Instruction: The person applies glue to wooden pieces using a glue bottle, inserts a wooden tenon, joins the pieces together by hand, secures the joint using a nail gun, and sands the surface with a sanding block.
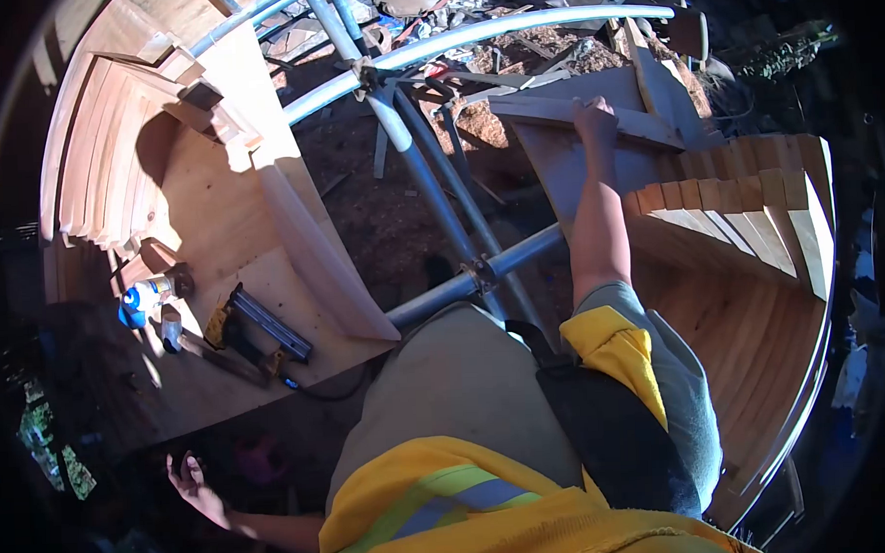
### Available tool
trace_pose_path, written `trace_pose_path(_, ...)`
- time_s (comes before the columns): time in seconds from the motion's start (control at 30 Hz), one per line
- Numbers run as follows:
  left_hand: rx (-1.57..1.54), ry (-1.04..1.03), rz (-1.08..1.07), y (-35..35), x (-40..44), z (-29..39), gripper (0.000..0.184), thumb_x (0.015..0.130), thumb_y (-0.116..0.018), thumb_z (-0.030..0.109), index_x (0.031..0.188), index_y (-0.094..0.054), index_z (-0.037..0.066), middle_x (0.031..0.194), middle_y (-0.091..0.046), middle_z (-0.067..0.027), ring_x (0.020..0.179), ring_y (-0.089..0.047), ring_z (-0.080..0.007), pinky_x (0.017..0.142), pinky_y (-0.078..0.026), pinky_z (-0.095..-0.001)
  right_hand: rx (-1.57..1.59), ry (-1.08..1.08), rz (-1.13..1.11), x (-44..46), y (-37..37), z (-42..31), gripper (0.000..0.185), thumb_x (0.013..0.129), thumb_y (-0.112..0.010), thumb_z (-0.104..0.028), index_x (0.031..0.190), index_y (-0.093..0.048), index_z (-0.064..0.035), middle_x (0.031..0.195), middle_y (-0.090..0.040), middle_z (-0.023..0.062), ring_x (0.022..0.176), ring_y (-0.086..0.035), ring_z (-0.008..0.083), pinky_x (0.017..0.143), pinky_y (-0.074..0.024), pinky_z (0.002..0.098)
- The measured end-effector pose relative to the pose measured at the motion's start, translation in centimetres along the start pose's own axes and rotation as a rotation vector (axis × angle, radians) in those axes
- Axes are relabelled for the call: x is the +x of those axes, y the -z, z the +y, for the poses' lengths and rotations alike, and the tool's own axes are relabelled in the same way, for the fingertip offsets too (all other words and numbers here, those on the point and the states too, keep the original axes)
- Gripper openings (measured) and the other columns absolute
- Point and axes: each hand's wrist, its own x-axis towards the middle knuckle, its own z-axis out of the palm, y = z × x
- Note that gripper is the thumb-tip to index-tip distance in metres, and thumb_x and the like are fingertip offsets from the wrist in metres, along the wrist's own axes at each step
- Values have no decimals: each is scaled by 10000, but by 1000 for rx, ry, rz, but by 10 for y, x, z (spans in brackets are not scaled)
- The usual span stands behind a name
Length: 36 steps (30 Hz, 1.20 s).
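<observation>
At the upper right, my right hand [595,120] is closed on a wooden board [544,110] that lies across a dark panel [555,160]. My left hand [196,488] is held out at the lower left with its fingers apart and nothing in it, below the edge of a plywood sheet [261,380]. On that sheet lie a yellow and black nail gun [259,327], a white and blue bottle [151,292] and a long wooden board [315,252].
Metal scaffold tubes [419,160] cross in front of me, with clamps at their joints. Stacked timber pieces stand at the left [116,151] and the right [742,203]. Rubble and scraps [493,55] cover the ground beyond. A dark hose [334,389] runs from the nail gun.
</observation>
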Motion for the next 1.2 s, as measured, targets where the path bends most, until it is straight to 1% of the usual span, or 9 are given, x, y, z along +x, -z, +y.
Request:
trace_pose_path(0.13,-15,11,-5,-6,-4,0,648,963,-735,340,1467,-446,52,1136,-701,-121,930,-605,-163,920,-467,-301,-116,294,-67,-33,25,-30,838,800,-763,-459,1469,-467,-50,1516,-473,242,1443,-410,412,1175,-374,468)
trace_pose_path(0.2,-11,8,-24,0,-4,-9,653,962,-737,339,1470,-443,52,1133,-702,-118,929,-609,-158,917,-470,-297,-490,474,-358,-17,20,-36,956,713,-824,-391,1502,-389,-70,1604,-346,226,1491,-301,433,1207,-324,480)
trace_pose_path(0.23,-10,3,-48,2,-3,-12,659,961,-739,338,1474,-440,52,1130,-702,-115,927,-612,-153,913,-473,-294,-487,480,-353,2,6,-32,956,713,-824,-391,1502,-389,-70,1604,-346,226,1491,-301,433,1207,-324,480)
trace_pose_path(0.4,-71,41,-64,3,-6,-26,659,949,-757,306,1479,-441,74,1151,-694,-97,955,-614,-151,913,-493,-291,-468,643,-525,47,-7,-34,697,774,-763,-292,1370,-483,-66,1419,-552,235,1361,-491,409,1111,-430,517)
trace_pose_path(0.5,-96,15,-80,-10,-12,-31,648,956,-750,289,1481,-442,68,1130,-702,-79,935,-619,-133,896,-496,-279,-392,489,-406,28,-9,-41,537,829,-702,-252,1299,-511,-72,1242,-657,230,1196,-625,398,998,-506,535)
trace_pose_path(0.7,-123,3,-116,-32,-15,-38,589,968,-738,232,1455,-473,33,1120,-702,-53,930,-621,-105,890,-490,-251,-479,663,-313,18,3,-57,505,872,-677,-272,1327,-516,-122,1086,-718,192,1051,-697,380,867,-558,522)
trace_pose_path(0.97,3,8,-119,-66,-11,-7,667,976,-730,244,1494,-391,-4,1110,-709,-105,942,-623,-128,915,-471,-270,-643,818,-370,47,0,-74,322,916,-635,-228,1205,-622,-86,1130,-721,176,1105,-689,337,932,-544,471)
trace_pose_path(1.07,24,60,-101,-64,-21,-8,750,955,-754,289,1520,-350,6,1116,-713,-112,984,-623,-139,957,-450,-287,-742,817,-409,35,6,-78,298,1019,-477,-181,1256,-638,-102,1279,-688,166,1234,-644,315,1184,-330,494)
trace_pose_path(1.2,-2,63,-105,-63,-28,-26,702,953,-758,272,1501,-388,36,1119,-715,-110,1016,-621,-139,973,-441,-288,-832,857,-437,22,16,-83,328,1022,-462,-184,1301,-615,-103,1302,-677,169,1251,-636,305,1196,-307,497)
